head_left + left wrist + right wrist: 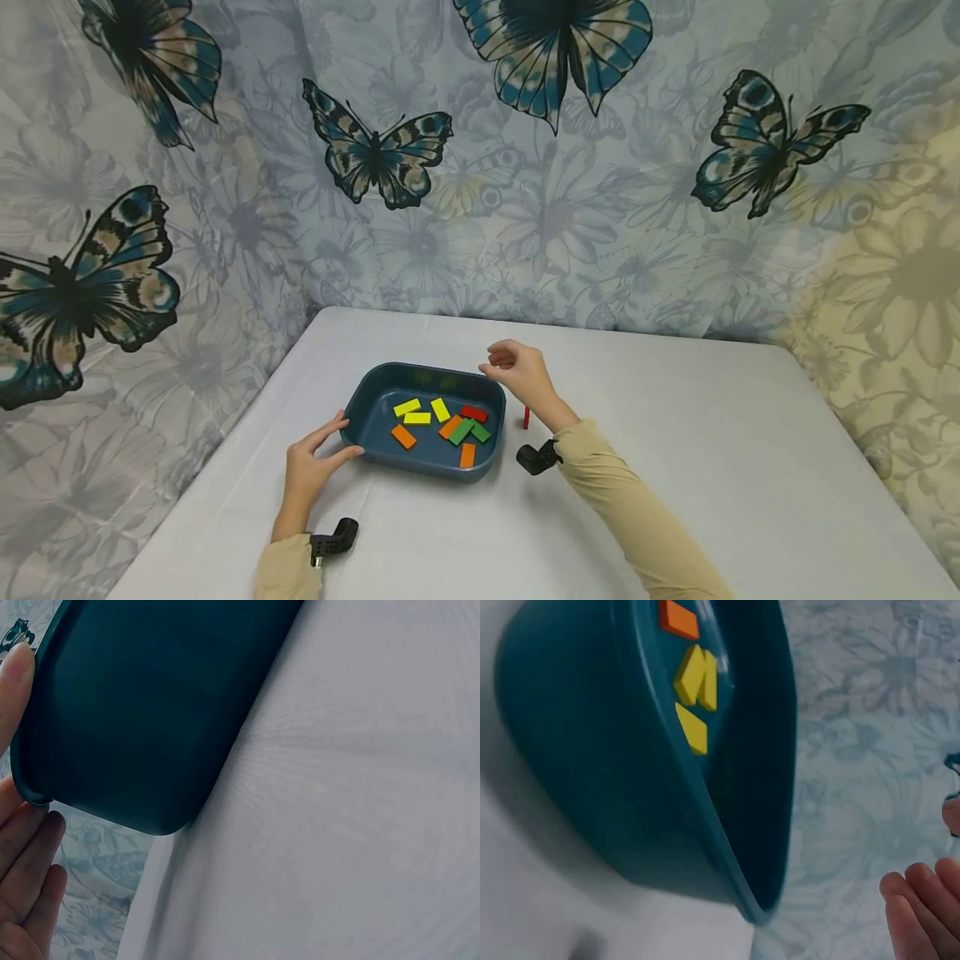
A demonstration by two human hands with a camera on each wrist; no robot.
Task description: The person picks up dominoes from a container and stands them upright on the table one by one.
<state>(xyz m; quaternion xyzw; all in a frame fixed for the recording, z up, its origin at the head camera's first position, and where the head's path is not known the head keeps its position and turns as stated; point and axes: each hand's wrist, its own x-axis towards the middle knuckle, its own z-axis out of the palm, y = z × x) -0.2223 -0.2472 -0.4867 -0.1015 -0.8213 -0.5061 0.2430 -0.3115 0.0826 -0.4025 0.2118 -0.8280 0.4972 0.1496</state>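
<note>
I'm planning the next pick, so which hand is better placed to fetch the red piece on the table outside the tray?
Probably the right hand: it looks empty and is near the red piece, just beyond the right end of the tray, while the left hand touches the opposite end.

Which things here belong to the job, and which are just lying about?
Job, most likely:
blue bin
yellow blocks, orange blocks, green blocks, red block inside it
red piece just outside it

Just around:
wrist cameras
white table
butterfly backdrop
</note>
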